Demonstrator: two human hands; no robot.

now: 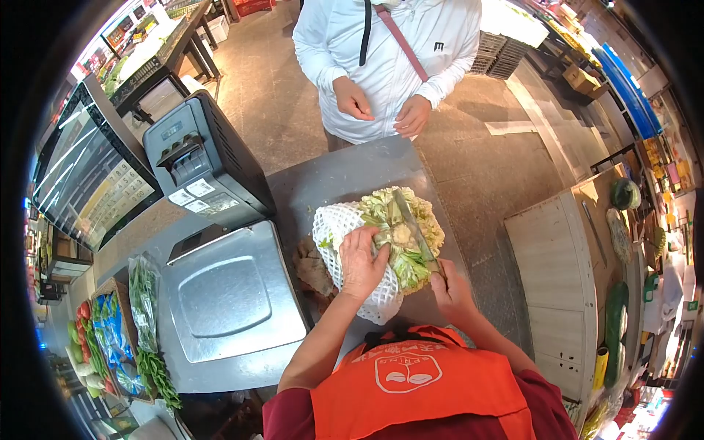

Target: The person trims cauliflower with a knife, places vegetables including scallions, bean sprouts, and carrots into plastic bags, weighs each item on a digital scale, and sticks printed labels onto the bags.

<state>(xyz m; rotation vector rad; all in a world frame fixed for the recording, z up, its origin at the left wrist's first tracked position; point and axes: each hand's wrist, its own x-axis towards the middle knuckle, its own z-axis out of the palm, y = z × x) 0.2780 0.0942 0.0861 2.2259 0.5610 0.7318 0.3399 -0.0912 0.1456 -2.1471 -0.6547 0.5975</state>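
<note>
A cauliflower (431, 210) lies on the grey counter, its cut stem and green leaves facing up. White foam netting (334, 224) wraps its left side. My left hand (361, 262) grips the cauliflower through and beside the netting, fingers bent over its leaves and thumb near the stem. In my right hand (453, 290) is a knife (415, 229), fingers closed around its handle. The blade lies across the leaves, just right of the stem, pointing away from me. How deep its edge sits cannot be seen.
A scale with a metal platform (224, 293) and dark printer housing (213, 158) stands left, beside a screen (92, 165). Bagged greens (144, 301) and a vegetable basket (121, 341) are farther left. Across the counter (359, 165) stands a person in a white jacket (396, 66).
</note>
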